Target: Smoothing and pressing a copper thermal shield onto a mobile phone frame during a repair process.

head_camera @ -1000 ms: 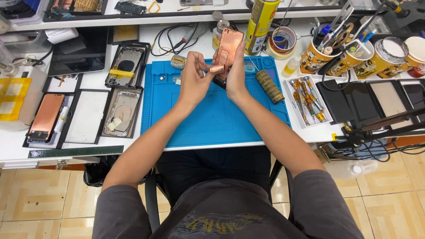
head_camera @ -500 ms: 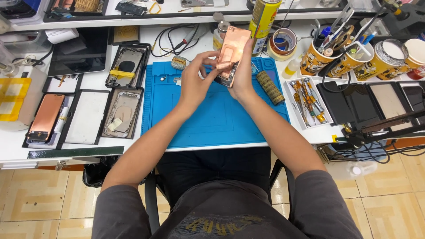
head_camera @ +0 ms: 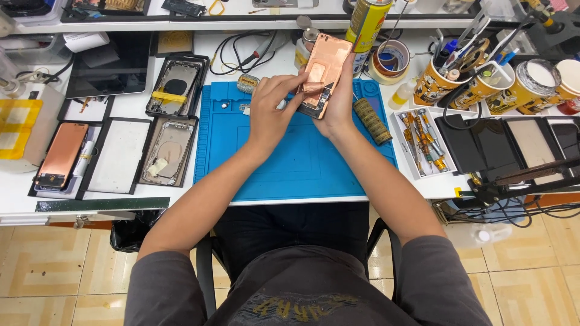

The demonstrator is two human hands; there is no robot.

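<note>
Shiny copper, soft blue mat

The phone screen panel (head_camera: 322, 72) has a smooth, shiny copper foil back. The blue work mat (head_camera: 290, 157) looks like matt, rubbery plastic. The spray can (head_camera: 367, 24) is glossy metal. The screwdrivers (head_camera: 423, 133) have shiny metal grips in a white plastic tray (head_camera: 403, 145). The floor tiles (head_camera: 54, 265) look smooth.

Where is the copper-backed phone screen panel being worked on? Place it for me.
In the head view, the copper-backed panel is held up above the far edge of the blue work mat, gripped by the right hand with the left hand touching its back, beside the yellow spray can.
</note>
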